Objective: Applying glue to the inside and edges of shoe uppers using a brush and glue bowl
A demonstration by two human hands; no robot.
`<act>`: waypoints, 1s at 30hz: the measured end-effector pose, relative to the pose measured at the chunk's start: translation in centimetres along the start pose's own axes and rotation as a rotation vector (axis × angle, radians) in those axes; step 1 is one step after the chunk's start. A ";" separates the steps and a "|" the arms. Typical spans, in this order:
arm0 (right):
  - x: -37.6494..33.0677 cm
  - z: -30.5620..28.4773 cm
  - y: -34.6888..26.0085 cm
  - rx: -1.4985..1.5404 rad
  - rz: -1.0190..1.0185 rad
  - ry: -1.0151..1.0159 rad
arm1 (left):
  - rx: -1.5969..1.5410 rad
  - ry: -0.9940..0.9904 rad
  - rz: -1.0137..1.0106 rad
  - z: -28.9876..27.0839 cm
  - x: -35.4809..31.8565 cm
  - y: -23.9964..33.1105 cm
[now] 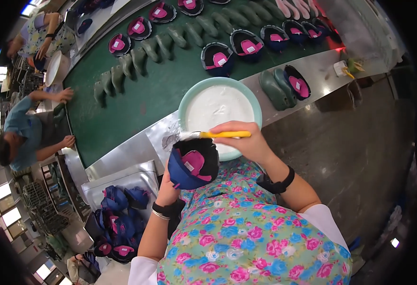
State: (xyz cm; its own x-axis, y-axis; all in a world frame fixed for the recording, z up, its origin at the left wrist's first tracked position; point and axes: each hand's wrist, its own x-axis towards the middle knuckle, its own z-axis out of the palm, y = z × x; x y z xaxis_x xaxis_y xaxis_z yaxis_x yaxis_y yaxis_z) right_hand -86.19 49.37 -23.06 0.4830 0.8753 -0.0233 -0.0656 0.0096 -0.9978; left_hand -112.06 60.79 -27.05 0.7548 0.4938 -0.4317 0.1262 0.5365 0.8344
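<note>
My left hand (167, 186) holds a dark blue shoe upper (192, 164) with a pink lining, its opening turned up. My right hand (244, 140) grips a yellow-handled brush (208, 135) whose white-coated bristles rest at the upper's rim. Just behind stands a pale green bowl (184, 102) of white glue on the metal edge of the belt. A black wristband sits on each wrist, and a floral apron covers my front.
A green conveyor belt (151, 95) carries rows of blue uppers (246, 45) and green lasts (272, 90). A bin of blue uppers (118, 223) sits at my lower left. A person in a blue shirt (20, 133) leans on the belt at left; another works farther back.
</note>
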 end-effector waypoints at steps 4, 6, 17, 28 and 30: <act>1.2 -1.3 0.8 -0.024 0.068 0.080 | -0.231 0.002 -0.051 1.7 1.3 0.5; 1.4 -2.0 1.8 -0.017 0.025 0.158 | -0.219 0.045 -0.014 1.8 1.5 0.6; 0.0 -1.4 -3.0 0.082 0.420 -0.013 | -0.098 0.084 0.258 0.6 2.6 1.1; 4.1 1.5 -3.4 -0.458 0.100 0.028 | -0.636 0.264 -0.001 -2.9 -0.2 1.7; 4.4 3.0 -5.0 -0.436 -0.054 -0.029 | -0.767 0.337 -0.124 -3.3 -0.8 2.1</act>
State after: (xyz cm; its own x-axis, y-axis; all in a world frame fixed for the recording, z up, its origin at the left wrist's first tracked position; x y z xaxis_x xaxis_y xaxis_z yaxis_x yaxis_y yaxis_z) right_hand -86.37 54.58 -17.95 0.4501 0.8926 0.0249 0.3367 -0.1437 -0.9306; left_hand -114.52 63.73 -26.06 0.5167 0.5133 -0.6852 -0.3682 0.8558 0.3634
